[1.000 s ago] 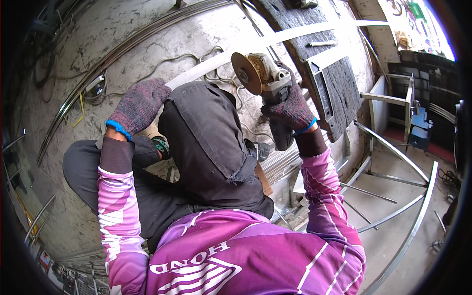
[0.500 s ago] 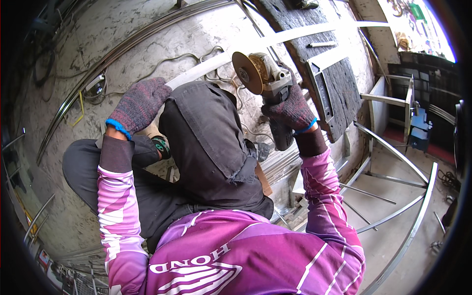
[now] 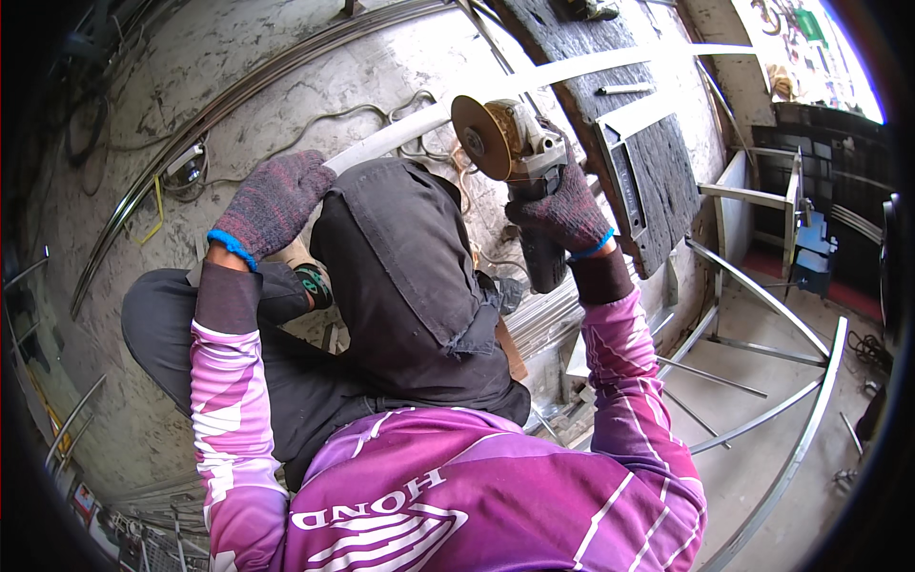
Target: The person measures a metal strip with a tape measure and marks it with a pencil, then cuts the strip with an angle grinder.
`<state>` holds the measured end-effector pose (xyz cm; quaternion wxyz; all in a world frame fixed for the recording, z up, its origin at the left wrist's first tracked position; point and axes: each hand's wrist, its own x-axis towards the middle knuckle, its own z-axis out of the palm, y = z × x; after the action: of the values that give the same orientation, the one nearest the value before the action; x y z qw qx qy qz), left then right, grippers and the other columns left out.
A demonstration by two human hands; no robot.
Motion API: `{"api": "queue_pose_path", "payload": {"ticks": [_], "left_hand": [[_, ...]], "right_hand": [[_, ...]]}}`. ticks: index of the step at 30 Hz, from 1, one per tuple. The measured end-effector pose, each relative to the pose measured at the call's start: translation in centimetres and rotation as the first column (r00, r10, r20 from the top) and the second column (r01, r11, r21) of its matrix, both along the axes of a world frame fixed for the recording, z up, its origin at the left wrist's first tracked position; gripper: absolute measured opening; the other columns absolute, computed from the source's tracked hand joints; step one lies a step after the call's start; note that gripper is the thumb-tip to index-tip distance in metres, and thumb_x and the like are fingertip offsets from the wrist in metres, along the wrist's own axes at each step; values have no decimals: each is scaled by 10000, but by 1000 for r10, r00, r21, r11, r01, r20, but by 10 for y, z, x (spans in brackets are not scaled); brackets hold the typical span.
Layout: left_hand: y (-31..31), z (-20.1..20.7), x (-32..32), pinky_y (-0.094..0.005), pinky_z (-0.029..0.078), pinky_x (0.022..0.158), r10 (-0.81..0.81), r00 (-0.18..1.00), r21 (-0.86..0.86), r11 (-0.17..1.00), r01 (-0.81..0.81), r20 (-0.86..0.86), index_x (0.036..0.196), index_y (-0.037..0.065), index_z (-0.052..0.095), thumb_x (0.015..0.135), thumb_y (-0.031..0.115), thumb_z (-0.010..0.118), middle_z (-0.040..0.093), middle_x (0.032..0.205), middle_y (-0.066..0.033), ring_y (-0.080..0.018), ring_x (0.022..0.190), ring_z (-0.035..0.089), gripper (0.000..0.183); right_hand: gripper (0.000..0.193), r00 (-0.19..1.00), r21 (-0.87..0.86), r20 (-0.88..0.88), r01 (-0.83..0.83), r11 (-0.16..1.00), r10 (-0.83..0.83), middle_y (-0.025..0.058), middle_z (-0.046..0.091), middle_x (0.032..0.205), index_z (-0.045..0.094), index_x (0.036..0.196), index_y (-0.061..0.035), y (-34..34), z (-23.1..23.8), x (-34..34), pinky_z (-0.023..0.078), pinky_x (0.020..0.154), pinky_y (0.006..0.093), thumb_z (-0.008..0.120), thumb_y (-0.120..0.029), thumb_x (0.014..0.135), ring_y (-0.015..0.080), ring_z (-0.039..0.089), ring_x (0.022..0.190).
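My left hand (image 3: 276,198), in a dark knit glove with a blue cuff, is closed around the near end of a long pale metal bar (image 3: 391,135). From there the bar runs over my raised knee and up to the right, across a dark worn wooden board (image 3: 672,157). In my right hand (image 3: 570,210), gloved the same way, is an angle grinder (image 3: 537,160). Its brown disc (image 3: 481,138) faces left, close to the bar; I cannot tell whether they touch. The fingers of my right hand wrap the grinder's dark body.
On the board lie a marker (image 3: 624,89) and a metal square (image 3: 624,181). Bundled metal rods (image 3: 219,114) curve along the floor at the left. A cable (image 3: 324,119) snakes behind my knee. To the right stands a curved metal frame (image 3: 810,410).
The grinder's disc has shifted very slightly, up and to the right. Both hands keep their hold, and the bar stays nearly in the same place.
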<state>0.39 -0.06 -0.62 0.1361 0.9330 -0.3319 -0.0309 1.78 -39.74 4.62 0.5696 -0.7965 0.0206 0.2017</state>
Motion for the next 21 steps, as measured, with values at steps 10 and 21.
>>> {"api": "queue_pose_path", "payload": {"ticks": [10, 21], "left_hand": [[1, -6, 0, -455, 558, 966, -29, 998, -18, 999, 29, 50, 1214, 91, 694, 954, 140, 606, 686, 1222, -194, -367, 1106, 678, 279], [-7, 0, -2, -451, 563, 949, 143, 978, -86, 984, -157, -155, 1222, 91, 696, 956, 136, 608, 687, 1212, -189, -364, 1095, 679, 283]], "right_hand": [[968, 998, -18, 57, -1, 1000, 2, 97, 640, 1229, 407, 1465, -42, 3, 0, 1, 524, 972, 373, 881, -52, 621, 207, 613, 1101], [1160, 1000, -9, -12, -3, 1000, 3, 139, 604, 1314, 266, 1570, -86, 3, -1, 3, 512, 1015, 370, 890, -31, 594, 232, 606, 1162]]}}
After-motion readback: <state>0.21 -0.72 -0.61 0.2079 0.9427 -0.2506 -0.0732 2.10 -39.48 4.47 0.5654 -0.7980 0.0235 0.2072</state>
